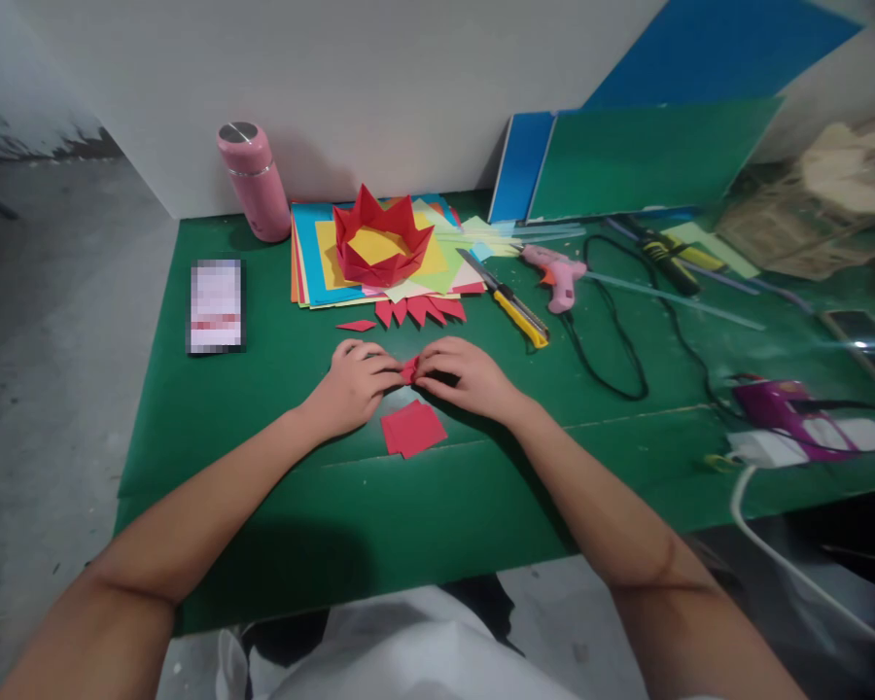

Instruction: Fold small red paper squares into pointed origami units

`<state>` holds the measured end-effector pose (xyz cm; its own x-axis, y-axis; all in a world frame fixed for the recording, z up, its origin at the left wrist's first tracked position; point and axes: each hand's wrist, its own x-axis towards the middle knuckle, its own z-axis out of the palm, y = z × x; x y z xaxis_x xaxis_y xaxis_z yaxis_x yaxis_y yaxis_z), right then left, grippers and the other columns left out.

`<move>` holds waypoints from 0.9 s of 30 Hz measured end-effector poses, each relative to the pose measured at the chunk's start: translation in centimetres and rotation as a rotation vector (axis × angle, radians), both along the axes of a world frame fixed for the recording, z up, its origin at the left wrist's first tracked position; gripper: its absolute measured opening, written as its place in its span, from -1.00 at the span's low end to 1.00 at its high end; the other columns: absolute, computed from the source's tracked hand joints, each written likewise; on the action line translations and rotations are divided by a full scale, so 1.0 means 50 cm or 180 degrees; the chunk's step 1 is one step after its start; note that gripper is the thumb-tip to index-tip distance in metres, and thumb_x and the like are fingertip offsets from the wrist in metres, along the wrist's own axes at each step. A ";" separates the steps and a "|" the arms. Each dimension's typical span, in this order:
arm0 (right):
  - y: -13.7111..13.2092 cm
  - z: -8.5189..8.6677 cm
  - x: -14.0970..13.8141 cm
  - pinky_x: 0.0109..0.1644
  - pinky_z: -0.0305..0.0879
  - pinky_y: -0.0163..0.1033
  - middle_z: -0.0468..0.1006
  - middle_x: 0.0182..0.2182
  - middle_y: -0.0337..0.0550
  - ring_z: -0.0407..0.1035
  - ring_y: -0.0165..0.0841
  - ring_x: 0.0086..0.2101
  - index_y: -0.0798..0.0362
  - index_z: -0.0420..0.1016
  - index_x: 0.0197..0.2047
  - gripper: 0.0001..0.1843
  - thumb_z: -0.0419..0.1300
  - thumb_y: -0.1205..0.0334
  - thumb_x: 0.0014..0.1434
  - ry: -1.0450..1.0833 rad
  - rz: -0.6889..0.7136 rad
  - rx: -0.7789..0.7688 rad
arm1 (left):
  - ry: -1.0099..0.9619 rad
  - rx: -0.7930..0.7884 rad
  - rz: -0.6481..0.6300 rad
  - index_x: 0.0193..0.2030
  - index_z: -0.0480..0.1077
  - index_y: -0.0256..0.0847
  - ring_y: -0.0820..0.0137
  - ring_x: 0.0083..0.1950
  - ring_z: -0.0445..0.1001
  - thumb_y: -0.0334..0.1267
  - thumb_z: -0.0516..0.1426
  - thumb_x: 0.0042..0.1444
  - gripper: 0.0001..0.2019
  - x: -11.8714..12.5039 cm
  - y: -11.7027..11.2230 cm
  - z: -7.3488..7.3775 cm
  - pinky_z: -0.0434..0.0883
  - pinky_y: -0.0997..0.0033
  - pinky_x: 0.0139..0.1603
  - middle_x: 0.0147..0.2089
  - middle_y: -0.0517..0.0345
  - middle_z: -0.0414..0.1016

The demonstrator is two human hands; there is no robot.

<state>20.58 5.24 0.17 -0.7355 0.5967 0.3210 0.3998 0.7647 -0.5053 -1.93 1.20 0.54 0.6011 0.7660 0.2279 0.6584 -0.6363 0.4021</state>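
Observation:
My left hand (351, 387) and my right hand (461, 377) meet at the middle of the green table (211, 418). Both pinch a small red paper piece (409, 369) between their fingertips, pressing it against the tabletop. Just in front of my hands lies a small stack of red paper squares (412, 429). Behind them a row of folded red paper points (419, 310) lies flat, and one single red folded piece (357, 326) sits to its left. A red paper crown-shaped box (377, 240) rests on a pile of coloured paper sheets (313, 262).
A pink flask (252, 181) stands at the back left, a phone (217, 305) lies at left. A yellow utility knife (514, 305), a pink glue gun (558, 275) with black cord, a purple glue gun (787, 406) and blue and green boards (642, 160) are to the right.

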 end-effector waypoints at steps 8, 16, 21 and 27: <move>-0.007 -0.007 -0.023 -0.11 0.21 -0.14 0.47 -0.35 -0.13 0.34 -0.28 -0.25 0.04 0.42 -0.39 -0.92 0.18 0.31 0.16 -0.0038 -0.0406 -0.0208 | -0.0036 -0.0021 0.0005 -0.11 0.50 -0.11 0.26 0.07 0.35 -0.44 -0.04 0.21 -0.69 0.002 -0.002 0.000 0.09 0.05 0.15 0.02 0.15 0.55; -0.011 -0.008 -0.032 -0.13 0.19 -0.16 0.47 -0.38 -0.13 0.34 -0.28 -0.28 0.06 0.39 -0.42 -0.92 0.19 0.34 0.11 -0.0017 -0.0595 -0.0227 | -0.0100 0.0042 0.0005 -0.09 0.47 -0.16 0.27 0.05 0.38 -0.45 -0.04 0.19 -0.69 0.003 -0.004 -0.002 0.09 0.06 0.17 0.01 0.11 0.55; -0.012 -0.011 -0.035 -0.15 0.18 -0.17 0.45 -0.40 -0.14 0.33 -0.29 -0.30 0.06 0.37 -0.43 -0.91 0.18 0.36 0.10 -0.0058 -0.0637 -0.0224 | -0.0036 0.0203 -0.0069 -0.12 0.48 -0.18 0.25 0.04 0.38 -0.46 -0.04 0.19 -0.70 0.004 -0.003 -0.003 0.11 0.05 0.16 -0.01 0.09 0.56; -0.011 -0.010 -0.035 -0.15 0.17 -0.17 0.45 -0.40 -0.15 0.32 -0.29 -0.30 0.05 0.36 -0.43 -0.90 0.18 0.37 0.09 -0.0082 -0.0641 -0.0226 | -0.0027 0.0281 -0.0098 -0.09 0.45 -0.19 0.27 0.04 0.38 -0.46 -0.02 0.19 -0.72 0.004 -0.006 -0.006 0.10 0.07 0.17 0.00 0.09 0.55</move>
<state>18.80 4.70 -0.35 -0.6066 0.7528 0.2555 0.5544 0.6309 -0.5427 -1.73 0.89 0.23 0.6219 0.7238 0.2990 0.6346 -0.6895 0.3491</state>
